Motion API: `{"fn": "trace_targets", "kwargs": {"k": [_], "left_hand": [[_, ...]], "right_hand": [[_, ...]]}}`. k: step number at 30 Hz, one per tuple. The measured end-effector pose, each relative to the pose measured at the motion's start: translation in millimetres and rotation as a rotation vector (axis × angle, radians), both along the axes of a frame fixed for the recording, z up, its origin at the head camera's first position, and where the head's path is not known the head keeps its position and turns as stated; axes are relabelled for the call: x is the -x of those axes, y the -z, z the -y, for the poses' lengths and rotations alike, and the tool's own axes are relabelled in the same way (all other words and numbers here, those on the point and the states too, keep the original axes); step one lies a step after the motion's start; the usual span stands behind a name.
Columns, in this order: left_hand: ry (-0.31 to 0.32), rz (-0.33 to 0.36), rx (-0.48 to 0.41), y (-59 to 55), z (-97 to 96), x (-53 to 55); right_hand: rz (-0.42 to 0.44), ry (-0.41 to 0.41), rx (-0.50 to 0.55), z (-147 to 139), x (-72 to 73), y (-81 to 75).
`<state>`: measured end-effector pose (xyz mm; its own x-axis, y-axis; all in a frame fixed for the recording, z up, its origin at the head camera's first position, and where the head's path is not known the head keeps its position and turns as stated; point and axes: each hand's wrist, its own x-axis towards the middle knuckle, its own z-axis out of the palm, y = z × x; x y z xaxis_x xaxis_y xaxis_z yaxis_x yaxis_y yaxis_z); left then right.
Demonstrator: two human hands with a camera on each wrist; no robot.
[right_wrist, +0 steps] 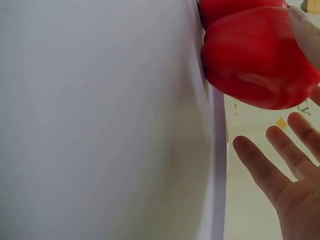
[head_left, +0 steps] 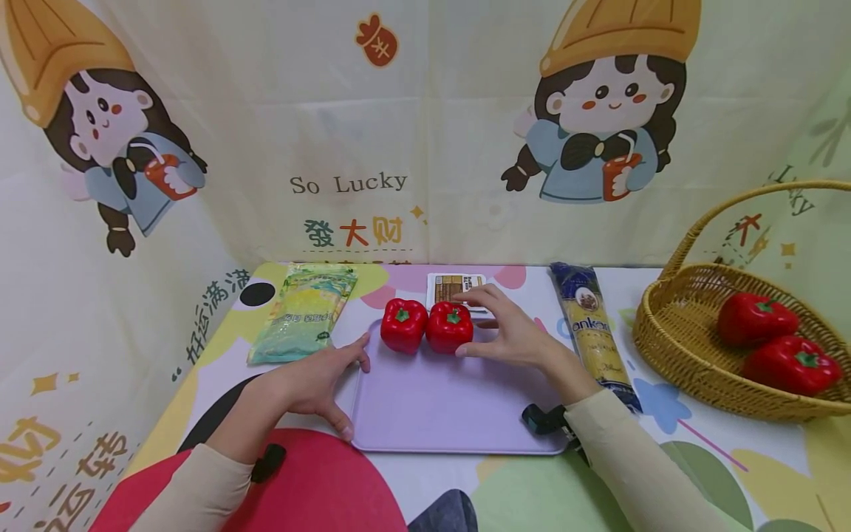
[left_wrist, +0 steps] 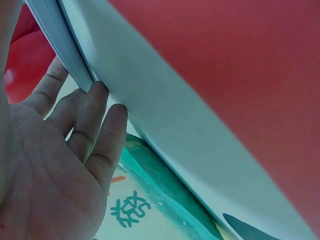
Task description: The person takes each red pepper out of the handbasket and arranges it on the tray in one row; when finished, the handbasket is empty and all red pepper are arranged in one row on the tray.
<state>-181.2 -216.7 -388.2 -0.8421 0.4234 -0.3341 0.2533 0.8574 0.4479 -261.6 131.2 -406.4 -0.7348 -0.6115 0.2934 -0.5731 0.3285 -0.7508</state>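
Observation:
Two red bell peppers, a left one [head_left: 403, 326] and a right one [head_left: 449, 327], stand side by side at the far edge of a lilac tray [head_left: 459, 414]. My right hand [head_left: 508, 329] is at the right pepper, thumb tip by its near side and index finger by its far side. In the right wrist view the other fingers [right_wrist: 262, 167] are spread, apart from the pepper [right_wrist: 257, 57]. My left hand [head_left: 312, 384] lies along the tray's left edge, fingers extended and thumb at the near left corner. The left wrist view shows its fingertips [left_wrist: 100, 90] right at the rim.
A yellow-green plastic packet [head_left: 302, 314] lies left of the tray. Behind the peppers is a small flat pack [head_left: 439, 287]. A long pasta packet [head_left: 592, 325] lies to the right. Farther right stands a wicker basket [head_left: 665, 325] with two more red peppers [head_left: 791, 366].

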Motion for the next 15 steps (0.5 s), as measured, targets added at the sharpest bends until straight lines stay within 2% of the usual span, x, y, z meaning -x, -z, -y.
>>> {"fn": "trace_targets", "kwargs": {"k": [8,15], "left_hand": [[-0.014,0.003,0.021,-0.3,-2.0,1.0],[-0.015,0.008,0.026,-1.0,-1.8,-0.1]], "right_hand": [[-0.053,-0.014,0.006,-14,-2.8,-0.3],[-0.105,0.014,0.003,-29,-5.8,-1.4]]}}
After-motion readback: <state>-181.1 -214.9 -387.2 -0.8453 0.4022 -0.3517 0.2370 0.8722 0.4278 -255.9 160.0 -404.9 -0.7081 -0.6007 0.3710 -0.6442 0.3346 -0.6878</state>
